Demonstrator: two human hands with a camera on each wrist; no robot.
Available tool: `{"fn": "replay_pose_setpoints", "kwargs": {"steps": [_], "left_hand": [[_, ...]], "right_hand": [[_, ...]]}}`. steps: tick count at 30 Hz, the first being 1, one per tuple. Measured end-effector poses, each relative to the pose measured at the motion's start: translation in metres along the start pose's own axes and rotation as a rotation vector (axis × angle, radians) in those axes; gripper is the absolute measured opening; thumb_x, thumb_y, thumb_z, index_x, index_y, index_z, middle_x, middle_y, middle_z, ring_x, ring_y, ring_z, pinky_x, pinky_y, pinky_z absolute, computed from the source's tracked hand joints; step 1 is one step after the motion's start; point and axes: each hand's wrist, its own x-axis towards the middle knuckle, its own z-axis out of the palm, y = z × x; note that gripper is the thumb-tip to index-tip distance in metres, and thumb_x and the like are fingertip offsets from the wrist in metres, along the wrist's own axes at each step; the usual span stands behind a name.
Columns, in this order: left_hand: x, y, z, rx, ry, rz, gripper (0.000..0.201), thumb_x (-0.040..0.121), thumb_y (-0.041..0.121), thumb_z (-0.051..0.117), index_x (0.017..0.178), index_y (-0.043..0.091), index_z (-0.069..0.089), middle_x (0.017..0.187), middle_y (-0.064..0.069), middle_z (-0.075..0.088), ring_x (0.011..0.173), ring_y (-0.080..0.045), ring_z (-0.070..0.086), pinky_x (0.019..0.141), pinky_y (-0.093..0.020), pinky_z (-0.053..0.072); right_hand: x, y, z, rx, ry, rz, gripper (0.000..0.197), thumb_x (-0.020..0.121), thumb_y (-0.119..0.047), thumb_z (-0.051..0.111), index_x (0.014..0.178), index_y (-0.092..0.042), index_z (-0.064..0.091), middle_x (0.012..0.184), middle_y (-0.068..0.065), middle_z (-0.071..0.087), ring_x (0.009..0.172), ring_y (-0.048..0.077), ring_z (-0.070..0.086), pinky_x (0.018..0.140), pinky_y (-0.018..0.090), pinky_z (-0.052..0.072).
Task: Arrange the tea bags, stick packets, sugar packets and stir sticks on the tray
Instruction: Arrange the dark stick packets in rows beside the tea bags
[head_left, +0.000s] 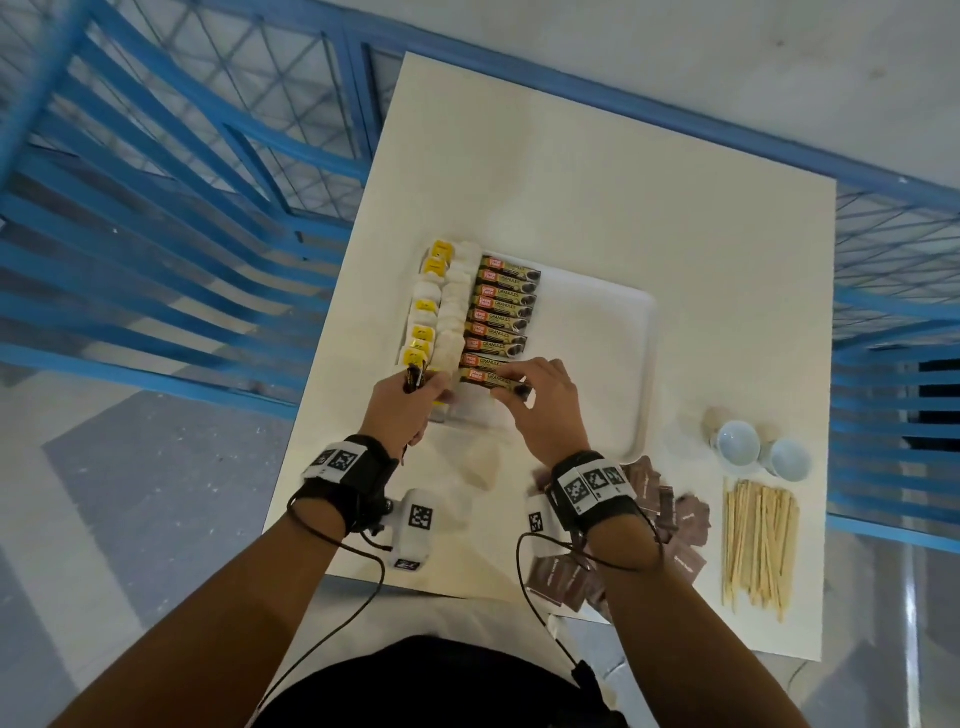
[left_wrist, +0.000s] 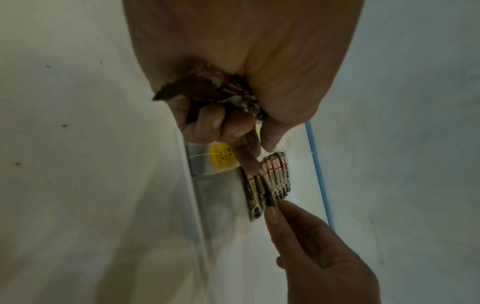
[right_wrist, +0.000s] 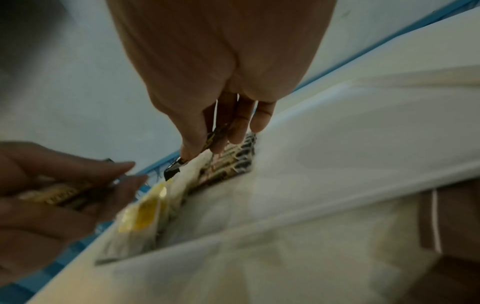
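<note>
The step in hand is laying the row of stick packets on the tray. The right hand pinches one flat foil packet between thumb and fingertips and sets it at the near end of the row, just beside the packet before it. The left hand is curled round a small bundle of spare packets, held upright just left of the row, over the nearest tea bags.

The tea bags already lie in a column along the tray's left side: soft, pale paper pouches with yellow tags, overlapping one another. The stick packets are narrow glossy strips, dark with a red label, lying side by side like shingles.

The next move seems to call for releasing this packet square with its neighbours, then drawing another from the left hand's bundle. The right part of the tray is bare and likely meant for what waits on the counter: brown square sugar packets in a loose heap near the right wrist, and thin pale wooden stir sticks in a rough sheaf beside two small white cups.
</note>
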Motion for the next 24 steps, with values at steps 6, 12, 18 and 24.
{"fn": "replay_pose_setpoints", "kwargs": {"steps": [6,12,18,24], "left_hand": [[-0.003,-0.006,-0.009,0.048,0.012,-0.006,0.023,0.098,0.022,0.065,0.092,0.001,0.071,0.075,-0.007,0.073,0.039,-0.015,0.031,0.040,-0.022,0.025],[-0.003,-0.009,-0.013,0.064,0.006,-0.011,0.020,0.099,0.021,0.065,0.089,0.004,0.068,0.070,-0.002,0.070,0.039,-0.014,0.031,0.040,-0.022,0.025],[-0.001,-0.010,-0.014,0.061,0.004,-0.020,0.022,0.098,0.021,0.066,0.096,-0.001,0.068,0.076,-0.011,0.066,0.041,-0.014,0.031,0.040,-0.022,0.025],[-0.002,-0.007,-0.012,0.052,-0.026,-0.007,0.020,0.098,0.023,0.068,0.091,0.005,0.067,0.075,-0.010,0.058,0.043,-0.014,0.032,0.040,-0.023,0.026]], "right_hand": [[-0.003,0.015,0.028,-0.230,0.075,0.004,0.020,0.088,-0.034,0.072,0.105,-0.023,0.071,0.104,-0.005,0.060,0.100,0.020,0.048,0.088,0.038,0.041],[0.000,0.014,0.035,-0.331,0.106,-0.018,0.022,0.087,-0.035,0.071,0.103,-0.020,0.073,0.102,0.000,0.057,0.097,0.024,0.049,0.085,0.040,0.040],[0.002,0.014,0.037,-0.264,0.068,-0.011,0.022,0.088,-0.032,0.071,0.105,-0.019,0.068,0.101,-0.002,0.060,0.097,0.023,0.050,0.085,0.040,0.041],[0.007,0.013,0.040,-0.275,0.074,0.025,0.023,0.087,-0.034,0.071,0.105,-0.020,0.069,0.102,-0.003,0.061,0.099,0.023,0.051,0.087,0.041,0.042]]}}
